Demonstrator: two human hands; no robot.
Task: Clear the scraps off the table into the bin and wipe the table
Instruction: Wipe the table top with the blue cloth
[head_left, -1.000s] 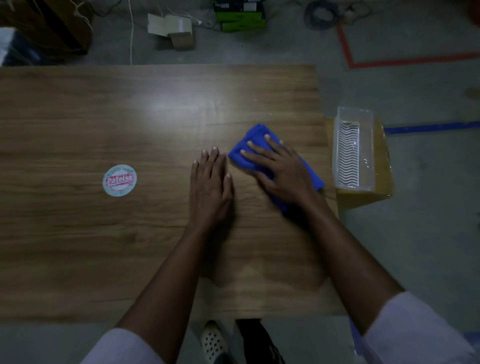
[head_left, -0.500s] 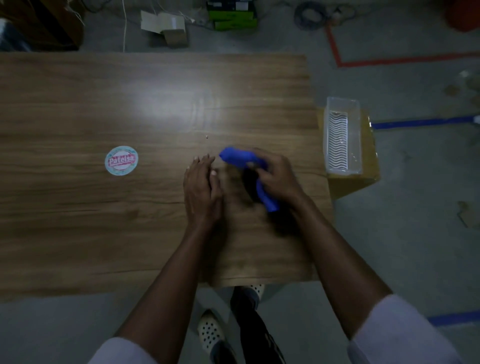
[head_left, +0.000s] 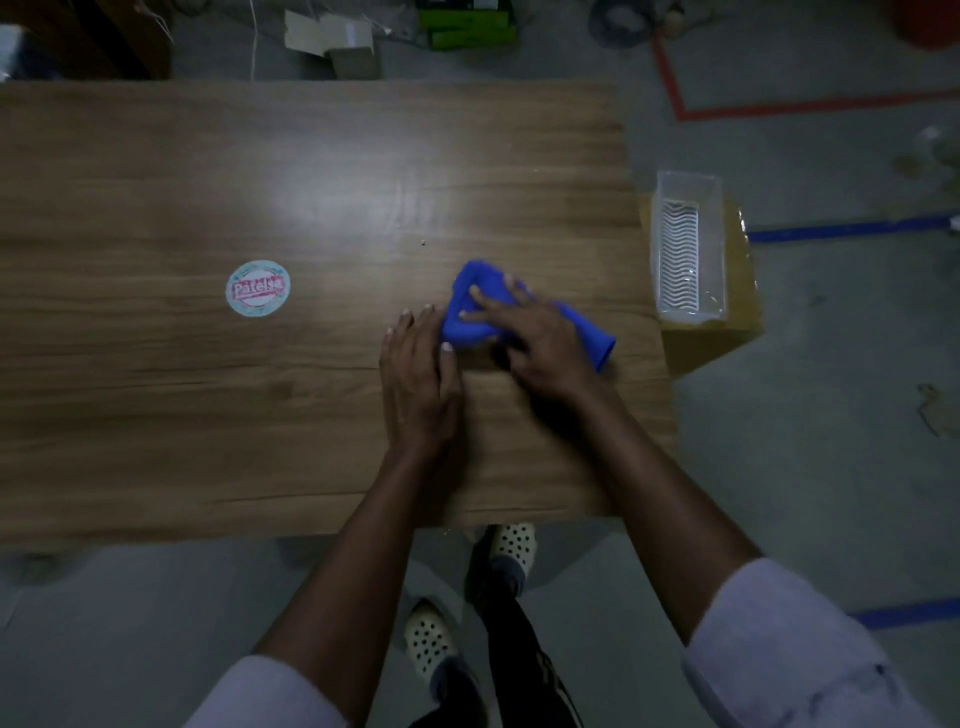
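1. Head view: the wooden table (head_left: 208, 182) fills the left and middle of the picture, with its right edge and near edge both in sight.
2. The blue cloth (head_left: 470, 312) lies bunched on the table towards the right edge, about midway between the far and near edges.
3. The right hand (head_left: 540, 343) lies on top of the cloth, its fingers spread fairly straight across the cloth and pressing it down. The thumb is lost in shadow. One end of the cloth sticks out past the hand towards the right edge.
4. The left hand (head_left: 418, 374) rests palm down on the bare wood just left of the cloth, fingers straight and close together, holding nothing. Its thumb tip touches the cloth's near-left side.
5. A tiny pale crumb (head_left: 424, 242) sits on the wood beyond both hands, apart from the cloth.
6. A round sticker (head_left: 258, 288) with pink lettering lies flat on the table well to the left of the hands.
7. Off the right edge, a clear plastic bin (head_left: 688, 249) stands on a cardboard box (head_left: 727, 332) on the floor, near the table.
8. At the near edge, two spotted shoes (head_left: 514, 545) stand on the grey floor.
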